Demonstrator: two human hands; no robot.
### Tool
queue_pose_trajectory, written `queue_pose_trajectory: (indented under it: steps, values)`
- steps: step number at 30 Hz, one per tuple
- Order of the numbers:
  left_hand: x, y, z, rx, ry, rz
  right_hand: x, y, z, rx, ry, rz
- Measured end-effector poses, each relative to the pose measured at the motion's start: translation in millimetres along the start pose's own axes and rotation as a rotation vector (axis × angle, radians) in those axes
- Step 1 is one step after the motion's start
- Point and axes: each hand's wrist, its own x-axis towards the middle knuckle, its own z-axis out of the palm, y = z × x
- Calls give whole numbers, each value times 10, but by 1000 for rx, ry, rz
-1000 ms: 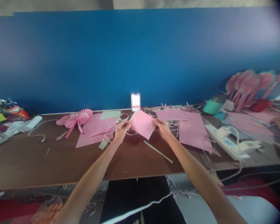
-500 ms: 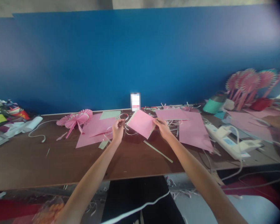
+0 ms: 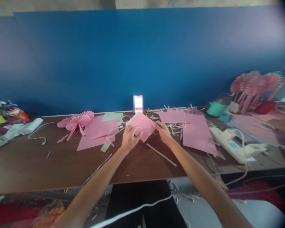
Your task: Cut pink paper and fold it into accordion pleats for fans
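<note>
A pink square of paper (image 3: 143,123) with pale edge strips lies tilted, corner toward me, at the middle of the table. My right hand (image 3: 163,131) grips its right corner between thumb and fingers. Over its left side is my left hand (image 3: 130,138), fingers curved and thumb apart, with a gap between them; whether it touches the paper is hard to see. A pale narrow strip (image 3: 161,155) rests on the wood in front of the square. Another thin, darker strip (image 3: 98,169) lies beside my left forearm.
Pink sheets (image 3: 197,134) and paper scraps lie to the right, before a white power strip (image 3: 230,144) with cables. Folded pink paper fans (image 3: 79,123) sit left. A phone-like lit screen (image 3: 138,104) leans at the back. A green container (image 3: 216,108) stands right.
My left hand has moved right and toward me, onto the pink square, its fingers parting. A thin strip now lies by my left forearm. My right hand stays on the corner.
</note>
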Motion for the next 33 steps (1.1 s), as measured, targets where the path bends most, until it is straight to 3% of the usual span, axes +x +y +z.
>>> queue_pose_trajectory:
  steps: [4, 16, 24, 29, 33]
  values:
    - [-51, 89, 116, 45, -161, 45, -49, 3, 80, 10, -27, 46]
    - [-89, 65, 172, 84, -189, 77, -45, 12, 89, -9, -60, 63]
    - [-76, 40, 196, 296, -289, 140, -56, 2, 95, -63, -67, 25]
    - [-73, 35, 180, 226, -258, 29, -1, 53, 42, -109, -28, -16]
    - [-52, -140, 91, 185, -89, -198, 53, 87, -28, -95, 5, -3]
